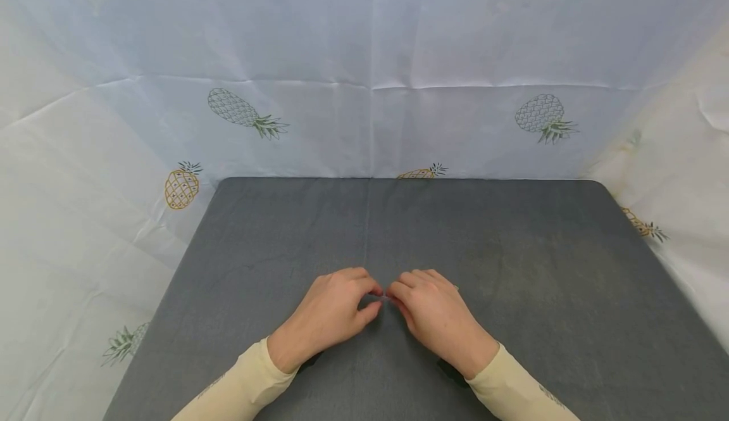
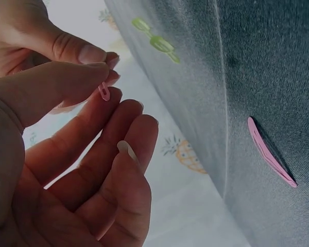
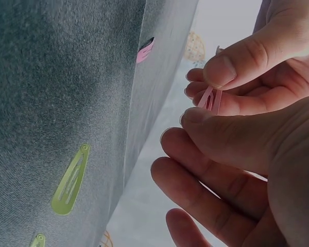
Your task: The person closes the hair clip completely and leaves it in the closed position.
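The left hand [image 1: 338, 306] and right hand [image 1: 437, 310] pinch a pink hair clip [image 3: 210, 100] — likely light, springy, slick — best taken by its ends.

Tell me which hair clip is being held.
The pink clip pinched by the left hand and right hand; the other pink clip and green clips lie on the table.

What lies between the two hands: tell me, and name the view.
A pink hair clip, pinched by the left hand and the right hand, bridges the gap between their thumbs; the right wrist view shows it best.
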`<state>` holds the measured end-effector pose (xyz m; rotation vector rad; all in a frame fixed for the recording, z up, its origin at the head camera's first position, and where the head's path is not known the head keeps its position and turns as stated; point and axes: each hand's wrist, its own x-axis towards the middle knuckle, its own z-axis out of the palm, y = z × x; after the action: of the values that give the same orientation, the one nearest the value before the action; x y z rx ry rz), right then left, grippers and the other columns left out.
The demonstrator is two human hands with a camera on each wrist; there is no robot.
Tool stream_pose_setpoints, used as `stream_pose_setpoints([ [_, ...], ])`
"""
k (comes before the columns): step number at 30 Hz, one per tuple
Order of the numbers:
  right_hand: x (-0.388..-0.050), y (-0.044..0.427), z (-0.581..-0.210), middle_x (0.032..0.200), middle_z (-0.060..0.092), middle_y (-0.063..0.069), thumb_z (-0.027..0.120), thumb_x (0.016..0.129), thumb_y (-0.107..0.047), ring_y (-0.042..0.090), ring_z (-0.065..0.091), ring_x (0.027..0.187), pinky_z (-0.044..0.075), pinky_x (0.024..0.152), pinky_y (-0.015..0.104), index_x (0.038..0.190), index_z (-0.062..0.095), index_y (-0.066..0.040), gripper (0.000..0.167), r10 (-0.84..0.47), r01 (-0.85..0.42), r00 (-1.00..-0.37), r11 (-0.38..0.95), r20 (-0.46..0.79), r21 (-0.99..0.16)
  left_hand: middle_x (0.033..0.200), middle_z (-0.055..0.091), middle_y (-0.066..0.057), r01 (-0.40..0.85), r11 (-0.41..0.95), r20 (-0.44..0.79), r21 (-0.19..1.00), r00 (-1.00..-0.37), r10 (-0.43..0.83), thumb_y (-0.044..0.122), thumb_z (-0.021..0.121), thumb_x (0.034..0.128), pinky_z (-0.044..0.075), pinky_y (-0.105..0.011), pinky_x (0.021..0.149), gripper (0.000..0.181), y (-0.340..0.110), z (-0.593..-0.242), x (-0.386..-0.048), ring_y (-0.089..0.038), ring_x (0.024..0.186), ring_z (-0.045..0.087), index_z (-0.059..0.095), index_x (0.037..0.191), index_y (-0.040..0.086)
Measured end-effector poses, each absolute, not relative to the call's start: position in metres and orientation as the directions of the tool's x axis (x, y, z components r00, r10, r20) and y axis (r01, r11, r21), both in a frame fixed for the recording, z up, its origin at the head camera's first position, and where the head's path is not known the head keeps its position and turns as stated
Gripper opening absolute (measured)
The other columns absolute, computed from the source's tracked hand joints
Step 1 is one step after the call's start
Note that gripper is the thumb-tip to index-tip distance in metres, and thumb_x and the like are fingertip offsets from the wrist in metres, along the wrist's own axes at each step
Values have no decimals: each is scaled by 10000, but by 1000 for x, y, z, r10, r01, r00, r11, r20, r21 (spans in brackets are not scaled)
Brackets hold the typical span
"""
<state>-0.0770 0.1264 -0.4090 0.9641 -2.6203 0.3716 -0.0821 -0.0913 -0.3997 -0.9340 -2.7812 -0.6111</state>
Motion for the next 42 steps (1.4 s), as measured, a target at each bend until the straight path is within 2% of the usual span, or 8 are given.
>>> stream_pose_setpoints([
  [16,-74,127,-407,777,621,-107,847,951,-161,99,599,719,566,842,352,912,773,-223,104,-583,-674,-706,727,401,-129,944,757,56,621,711,276,331,-784,556,242,857,927,554,-247,641,78,-92,-400,-77,-80,784,669,828,993,212],
  [42,-75,127,-407,809,657,-111,847,949,-147,105,631,747,565,831,349,917,772,-221,110,-586,-695,-680,706,441,-135,921,745,86,640,705,323,307,-766,555,201,855,926,556,-252,649,53,-93,-397,-78,-63,770,657,816,959,216],
])
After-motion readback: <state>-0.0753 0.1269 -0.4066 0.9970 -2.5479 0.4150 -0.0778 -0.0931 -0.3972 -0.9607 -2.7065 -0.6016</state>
